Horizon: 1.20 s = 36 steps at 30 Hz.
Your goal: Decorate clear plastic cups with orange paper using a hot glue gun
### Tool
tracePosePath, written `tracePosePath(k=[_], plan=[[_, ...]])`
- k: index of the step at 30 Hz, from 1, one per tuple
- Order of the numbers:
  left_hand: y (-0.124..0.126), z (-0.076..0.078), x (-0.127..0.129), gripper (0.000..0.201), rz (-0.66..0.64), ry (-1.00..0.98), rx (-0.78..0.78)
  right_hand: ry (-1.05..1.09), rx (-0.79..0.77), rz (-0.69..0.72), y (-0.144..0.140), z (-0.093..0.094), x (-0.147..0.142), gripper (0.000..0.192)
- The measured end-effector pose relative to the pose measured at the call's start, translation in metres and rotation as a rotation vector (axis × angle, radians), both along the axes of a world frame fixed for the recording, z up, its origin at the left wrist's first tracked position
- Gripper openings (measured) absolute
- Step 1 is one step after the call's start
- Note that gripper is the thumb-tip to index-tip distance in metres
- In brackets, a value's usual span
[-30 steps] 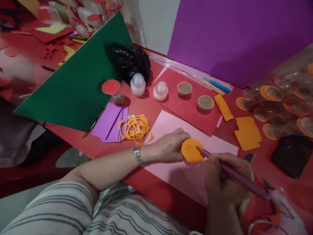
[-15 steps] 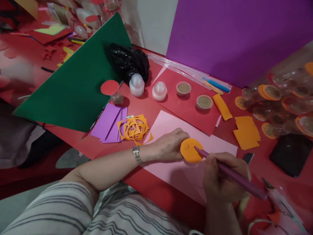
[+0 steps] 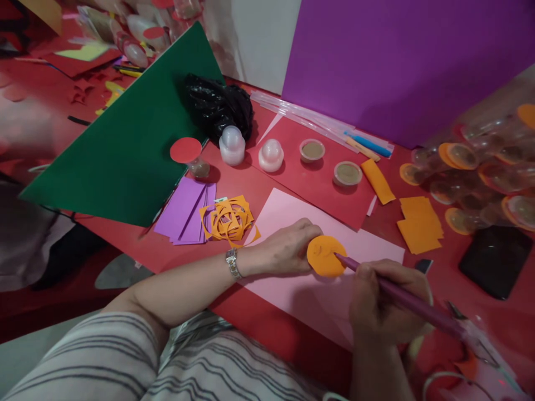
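Disc (image 3: 326, 265): left hand (image 3: 292, 248) is apparently gripping it from nine o'clock; right hand (image 3: 382, 312) is pinching pen (image 3: 434, 317) from four; hard pressing is likely risking tilt.

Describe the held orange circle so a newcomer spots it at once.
Find the large pink sheet on the red table. Over it, the left hand, watch at the wrist, holds the orange circle. Unlike the orange scraps to its left and angular orange papers to its right, it is round, with faint marks and the tip of a purple pen at it.
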<state>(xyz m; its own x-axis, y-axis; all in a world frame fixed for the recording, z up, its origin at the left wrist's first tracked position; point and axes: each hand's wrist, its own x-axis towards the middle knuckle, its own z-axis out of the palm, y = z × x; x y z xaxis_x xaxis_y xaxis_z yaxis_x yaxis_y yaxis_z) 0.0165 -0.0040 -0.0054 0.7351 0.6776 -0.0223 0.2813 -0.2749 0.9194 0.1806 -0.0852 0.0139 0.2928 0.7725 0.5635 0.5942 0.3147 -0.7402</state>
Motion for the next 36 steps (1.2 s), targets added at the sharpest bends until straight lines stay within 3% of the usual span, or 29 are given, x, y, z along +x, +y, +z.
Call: tracePosePath(k=[12,19,31,36], plan=[[0.0009,0.002,-0.0004,0.033,-0.015,0.005,-0.008,0.074,-0.006,0.105,-0.003,-0.0029,-0.0029,0.014],[0.0007,-0.0006,-0.0008,0.035,-0.007,0.001,0.002,-0.004,0.051,0.021,-0.0005,-0.0019,0.0003,0.013],[0.0006,-0.001,-0.0003,0.035,-0.012,0.001,0.0,0.107,0.021,0.055,-0.0036,-0.0025,-0.0024,0.013],[0.0002,-0.0001,-0.0001,0.034,-0.011,-0.001,-0.005,-0.007,0.043,0.073,-0.0003,-0.0006,-0.001,0.01]])
